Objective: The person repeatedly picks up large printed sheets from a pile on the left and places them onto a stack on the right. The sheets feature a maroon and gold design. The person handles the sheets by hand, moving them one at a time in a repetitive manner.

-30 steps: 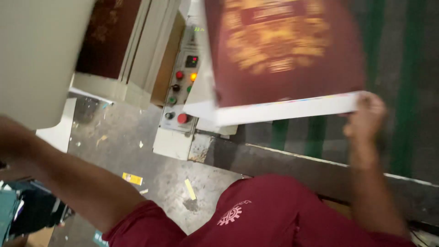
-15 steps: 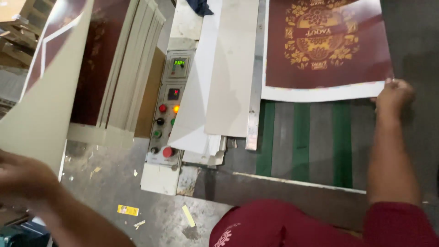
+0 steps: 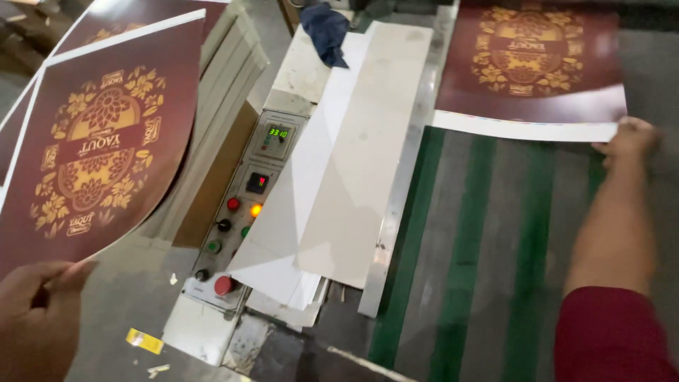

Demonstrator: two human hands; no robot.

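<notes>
Two printed sheets frame this view down onto a machine — one in each of the person's hands. At far left, the left hand (image 3: 32,318) has its grip closed on the lower corner of a maroon sheet with a gold floral design (image 3: 95,141), thumb on top, the sheet tilted up toward the camera and hiding much of what lies behind it. Just past its upper edge, another maroon sheet (image 3: 141,10) shows on a pale stack of boards (image 3: 223,85). Below, a yellow scrap (image 3: 144,340) lies on the grey floor (image 3: 134,283).

At centre stands a control panel (image 3: 244,205) with a green digital readout, a smaller red one, a lit orange lamp and red, black and green buttons. Beside it, several plain grey-white boards (image 3: 353,170) lie overlapping along a metal rail (image 3: 403,184), with a dark blue cloth (image 3: 327,32) bunched at their far end.

Right of the rail, a conveyor bed with green belts (image 3: 481,247) runs away from the camera. On its far end lies the second maroon-and-gold sheet (image 3: 530,64), white border nearest. The right hand (image 3: 629,141), red sleeve at the forearm, has its grip closed over that sheet's near right corner — fingers curled on the edge.
</notes>
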